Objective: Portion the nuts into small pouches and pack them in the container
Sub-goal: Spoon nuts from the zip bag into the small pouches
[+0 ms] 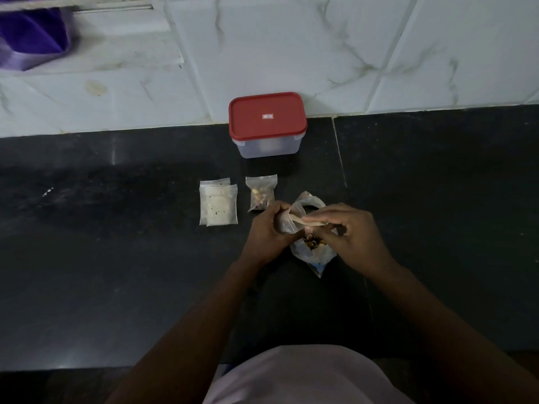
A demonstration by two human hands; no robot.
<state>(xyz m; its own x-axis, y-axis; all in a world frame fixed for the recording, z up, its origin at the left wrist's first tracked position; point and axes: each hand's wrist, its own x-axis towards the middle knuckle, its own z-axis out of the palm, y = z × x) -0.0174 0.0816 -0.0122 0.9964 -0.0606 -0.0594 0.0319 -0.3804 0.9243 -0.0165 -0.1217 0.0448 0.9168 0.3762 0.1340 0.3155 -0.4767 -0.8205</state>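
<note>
My left hand (267, 228) grips a small clear pouch (287, 221) and holds its mouth open. My right hand (347, 231) pinches the pouch's other edge, fingers curled over it. Right below both hands lies a larger clear bag of mixed nuts (313, 249) on the black counter. A filled small pouch (260, 193) with nuts inside lies flat just beyond my left hand. To its left sit two empty pouches (218, 204), stacked. The clear container (268, 147) with its red lid (267, 116) closed stands at the back against the wall.
The black stone counter (116, 243) stretches wide on both sides, with a seam line right of the container. White marbled tiles (379, 53) form the back wall. A purple cloth (29, 33) lies on a ledge at the far upper left.
</note>
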